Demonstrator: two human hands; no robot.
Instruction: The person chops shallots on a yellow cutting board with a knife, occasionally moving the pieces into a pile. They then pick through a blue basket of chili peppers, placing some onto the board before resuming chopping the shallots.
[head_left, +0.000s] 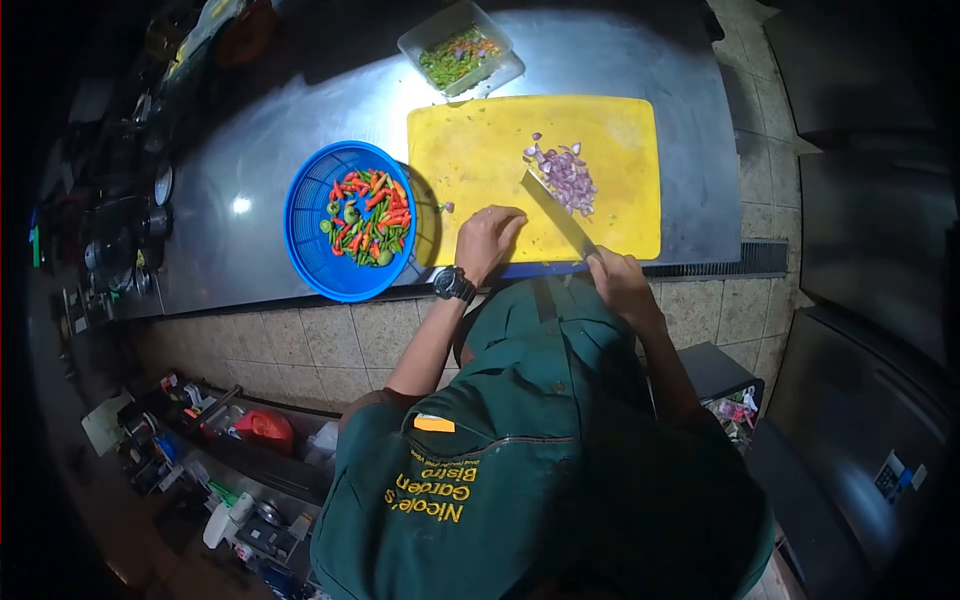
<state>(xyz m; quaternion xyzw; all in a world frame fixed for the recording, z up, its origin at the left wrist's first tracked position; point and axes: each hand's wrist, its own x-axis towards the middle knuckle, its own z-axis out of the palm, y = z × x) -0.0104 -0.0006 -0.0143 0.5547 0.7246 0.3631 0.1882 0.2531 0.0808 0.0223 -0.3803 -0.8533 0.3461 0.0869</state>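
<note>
On the yellow cutting board [470, 160] lies a heap of chopped purple shallots [568, 180]. My right hand [622, 283] is wrapped round the handle of a knife [560, 216]. Its blade slants up and left over the board, with the tip by the left side of the heap. My left hand [488, 242] rests on the board's near edge, fingers curled together; what lies under them, if anything, is hidden. A small shallot piece [447, 207] sits apart near the board's left edge.
A blue plastic basket [302, 235] of red and green chillies [375, 215] stands left of the board. Behind the board is a clear plastic container [495, 30] with chopped green and orange bits [455, 58]. A steel table [240, 260] bears everything.
</note>
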